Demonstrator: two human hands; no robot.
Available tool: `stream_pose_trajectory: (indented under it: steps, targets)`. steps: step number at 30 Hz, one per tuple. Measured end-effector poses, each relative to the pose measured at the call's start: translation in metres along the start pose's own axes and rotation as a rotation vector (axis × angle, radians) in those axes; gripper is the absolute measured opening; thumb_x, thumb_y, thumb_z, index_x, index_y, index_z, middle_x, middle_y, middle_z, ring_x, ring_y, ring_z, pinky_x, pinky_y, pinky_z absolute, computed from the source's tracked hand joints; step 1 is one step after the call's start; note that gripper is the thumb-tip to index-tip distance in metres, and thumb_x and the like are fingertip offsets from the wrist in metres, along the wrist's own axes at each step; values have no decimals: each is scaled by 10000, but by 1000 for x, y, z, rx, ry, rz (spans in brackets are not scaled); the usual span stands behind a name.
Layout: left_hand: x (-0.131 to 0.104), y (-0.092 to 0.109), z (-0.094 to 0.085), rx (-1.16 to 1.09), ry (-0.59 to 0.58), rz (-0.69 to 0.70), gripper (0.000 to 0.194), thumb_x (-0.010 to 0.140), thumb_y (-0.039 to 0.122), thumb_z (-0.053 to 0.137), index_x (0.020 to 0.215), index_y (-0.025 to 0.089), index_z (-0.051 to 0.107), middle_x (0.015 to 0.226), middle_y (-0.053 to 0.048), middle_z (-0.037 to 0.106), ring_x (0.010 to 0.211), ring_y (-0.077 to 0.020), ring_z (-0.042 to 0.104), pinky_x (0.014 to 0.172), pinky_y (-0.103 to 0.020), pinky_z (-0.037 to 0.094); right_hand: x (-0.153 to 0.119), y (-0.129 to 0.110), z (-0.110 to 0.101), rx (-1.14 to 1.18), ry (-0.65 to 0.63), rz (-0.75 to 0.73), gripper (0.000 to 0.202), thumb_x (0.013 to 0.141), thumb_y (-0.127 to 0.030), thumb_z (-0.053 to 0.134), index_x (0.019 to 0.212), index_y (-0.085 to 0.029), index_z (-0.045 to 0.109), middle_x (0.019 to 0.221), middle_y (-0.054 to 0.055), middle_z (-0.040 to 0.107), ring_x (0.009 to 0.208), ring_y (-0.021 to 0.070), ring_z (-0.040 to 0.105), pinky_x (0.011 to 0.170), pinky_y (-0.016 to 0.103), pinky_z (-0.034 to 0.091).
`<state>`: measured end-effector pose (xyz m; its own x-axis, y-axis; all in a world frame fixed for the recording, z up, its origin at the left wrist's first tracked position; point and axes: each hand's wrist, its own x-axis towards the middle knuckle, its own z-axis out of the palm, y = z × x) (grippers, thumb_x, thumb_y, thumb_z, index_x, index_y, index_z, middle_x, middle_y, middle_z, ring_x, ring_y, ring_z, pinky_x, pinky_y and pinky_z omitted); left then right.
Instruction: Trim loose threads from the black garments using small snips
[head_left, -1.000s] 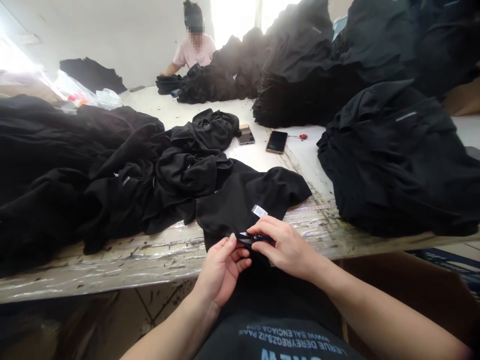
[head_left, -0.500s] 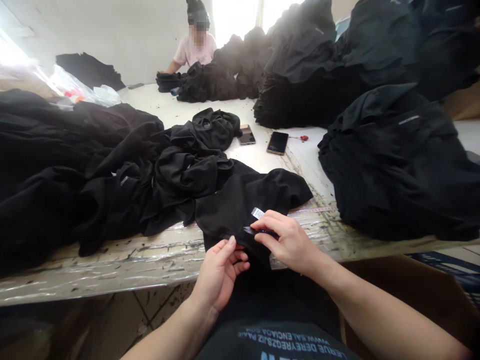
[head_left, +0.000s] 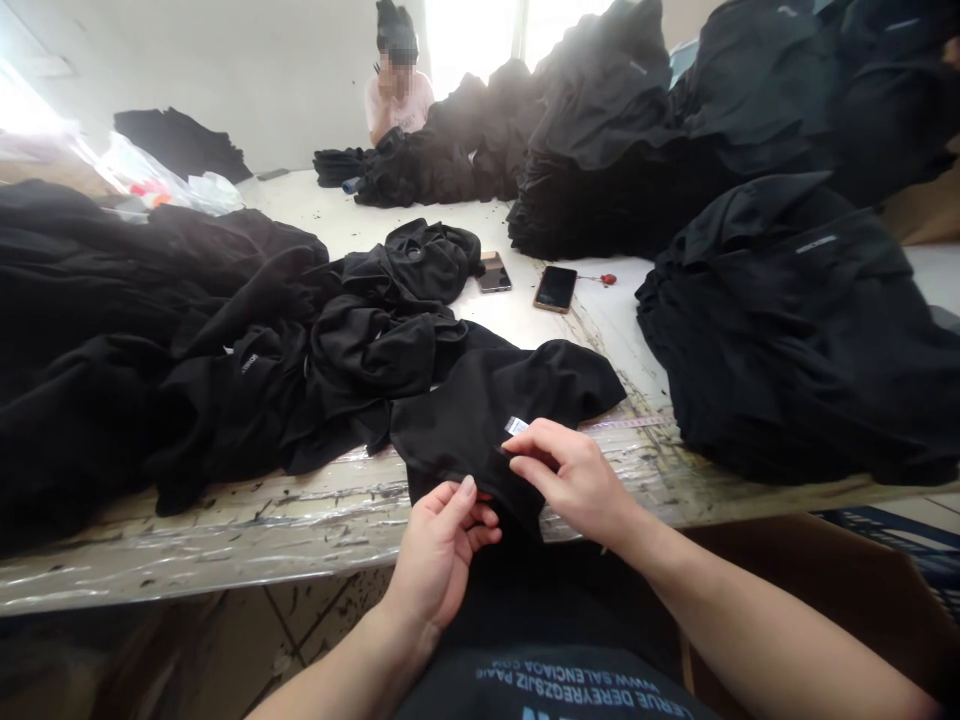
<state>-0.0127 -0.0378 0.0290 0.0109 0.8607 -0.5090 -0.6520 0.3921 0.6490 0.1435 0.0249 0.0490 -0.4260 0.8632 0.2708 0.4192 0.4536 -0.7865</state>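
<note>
A black garment (head_left: 480,410) lies across the table's front edge, and its near end hangs over. My left hand (head_left: 450,540) is closed, with thumb and fingers pinching the garment's near edge. Just to the right, my right hand (head_left: 570,475) is closed too, its thumb and index finger nearly together over the cloth. What it holds is hidden in the curled fingers. A small white label (head_left: 516,426) sticks up from the garment beside the right fingertips.
Black garments (head_left: 225,330) are heaped on the left of the table (head_left: 315,535). A stack (head_left: 795,330) stands at the right, with taller piles (head_left: 600,150) behind. Two phones (head_left: 493,272) (head_left: 556,288) lie mid-table. A person (head_left: 405,100) sits at the far side.
A thin dark tool with a pale tip, seen before in my right hand, no longer shows. The person across the table has raised a hand toward the head.
</note>
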Motion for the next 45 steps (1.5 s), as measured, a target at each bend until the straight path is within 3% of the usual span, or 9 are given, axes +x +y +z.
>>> stream_pose_trajectory:
  steps: [4, 9, 13, 20, 26, 30, 33, 38, 45]
  targets:
    - [3, 3, 1, 162, 2, 101, 251, 722, 352, 729, 741, 114, 649, 720, -35, 635, 629, -114, 572, 558, -223, 487, -1, -5, 5, 71, -125, 62, 154, 723, -153, 642, 872, -186, 626, 811, 15, 619, 711, 147, 576, 629, 258, 460]
    - [2, 26, 1, 510, 147, 591, 315, 779, 273, 674, 1087, 232, 623, 1050, -35, 621, 847, -139, 592, 716, -232, 497, -5, -1, 13, 487, -211, 453, 44, 723, -188, 590, 758, -163, 582, 537, -60, 474, 463, 69, 404, 453, 196, 332]
    - [0, 28, -1, 884, 0, 764, 272, 719, 228, 726, 982, 219, 657, 1074, -47, 579, 836, -151, 581, 729, -251, 490, -10, 6, 11, 784, -310, 640, 204, 728, -282, 604, 889, -160, 584, 451, -99, 395, 374, 47, 301, 361, 163, 224]
    - [9, 13, 0, 1015, -94, 742, 54, 782, 231, 660, 785, 178, 650, 826, -30, 620, 705, -138, 578, 617, -237, 461, -14, 12, 11, 798, -364, 606, 181, 712, -286, 640, 822, -157, 577, 462, -94, 384, 375, 39, 310, 366, 157, 235]
    - [13, 18, 1, 795, -54, 395, 227, 831, 347, 600, 711, 155, 608, 575, 10, 588, 536, -111, 566, 540, -211, 451, -18, 21, 12, 818, -362, 642, 170, 712, -239, 596, 865, -165, 595, 459, -86, 401, 369, 46, 312, 355, 158, 231]
    - [21, 10, 1, 506, -95, 197, 262, 817, 390, 609, 749, 137, 588, 630, -9, 625, 566, -121, 605, 551, -221, 496, -16, 22, 9, 688, -404, 554, 118, 776, -229, 528, 843, -166, 603, 494, -68, 416, 396, 61, 335, 372, 175, 269]
    - [24, 5, 3, 429, -72, 159, 268, 807, 388, 626, 766, 127, 585, 722, -37, 654, 658, -144, 648, 597, -233, 522, -14, 16, 2, 224, -174, 311, 162, 774, -164, 544, 924, -169, 605, 762, 14, 572, 659, 130, 542, 577, 243, 455]
    - [22, 1, 9, 550, -35, 269, 259, 826, 396, 604, 802, 138, 614, 803, -38, 658, 753, -160, 650, 682, -266, 539, -19, -2, -10, -329, -21, -9, 186, 827, -159, 552, 1008, -173, 595, 976, 74, 555, 835, 194, 574, 715, 319, 493]
    - [21, -4, 5, 748, -9, 432, 243, 862, 396, 553, 860, 169, 638, 836, -35, 659, 756, -163, 624, 717, -292, 517, -24, -18, -21, -514, 5, -149, 157, 869, -144, 513, 975, -176, 624, 911, 61, 569, 802, 180, 567, 658, 279, 472]
